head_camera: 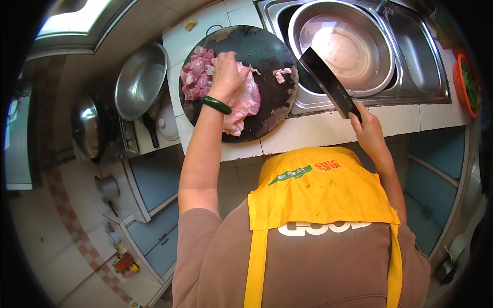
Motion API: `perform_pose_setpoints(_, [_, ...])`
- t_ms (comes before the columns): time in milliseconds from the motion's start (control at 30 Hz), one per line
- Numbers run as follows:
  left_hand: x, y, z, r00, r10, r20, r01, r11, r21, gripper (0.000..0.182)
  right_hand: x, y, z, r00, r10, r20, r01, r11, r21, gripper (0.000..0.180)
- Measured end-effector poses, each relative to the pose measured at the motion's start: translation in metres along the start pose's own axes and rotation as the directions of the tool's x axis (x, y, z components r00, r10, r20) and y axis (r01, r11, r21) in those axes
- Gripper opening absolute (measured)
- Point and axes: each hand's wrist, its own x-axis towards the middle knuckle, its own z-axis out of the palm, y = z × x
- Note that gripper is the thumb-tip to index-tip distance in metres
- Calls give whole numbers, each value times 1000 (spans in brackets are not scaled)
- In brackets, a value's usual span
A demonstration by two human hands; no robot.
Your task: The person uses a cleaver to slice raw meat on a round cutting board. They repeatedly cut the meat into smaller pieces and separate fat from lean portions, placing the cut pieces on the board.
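Note:
On the round, dark cutting board [269,111] lies a large piece of raw meat [246,104], with a pile of cut raw meat chunks [196,75] at its left. My left hand [227,73], a green bangle at the wrist, rests over the meat between pile and large piece; its fingertips are bent, and whether they grip anything is unclear. Small pale scraps [281,74] lie on the board's right part. My right hand [366,123] holds a cleaver [331,84] by its handle, the blade raised over the counter edge and sink, apart from the meat.
A metal basin with water [339,46] sits in the double sink [418,57], right of the board. An empty-looking metal bowl [140,81] stands left, near a black handle [150,131]. An orange basket with greens [462,88] is far right. A yellow scrap [190,24] lies behind the board.

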Motion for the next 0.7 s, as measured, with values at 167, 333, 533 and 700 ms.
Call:
perform_pose_setpoints(167, [-1,-21,2,915,-158,372,211,972,-106,63,1,1,1,1000,-10,23,10,1000,-13,16])
perform_pose_setpoints(333, [-17,-12,-13,829,-78,555,122,992,-44,46,4,0,3,998,-33,52,35,998,-48,17])
perform_pose_setpoints(533, [-67,5,-36,975,169,147,-153,982,-112,24,8,-1,3,996,-44,81,50,996,-72,17])
perform_pose_setpoints(700, [-95,12,-40,987,157,34,-156,987,-32,21,10,-3,4,992,-69,103,78,994,-82,17])
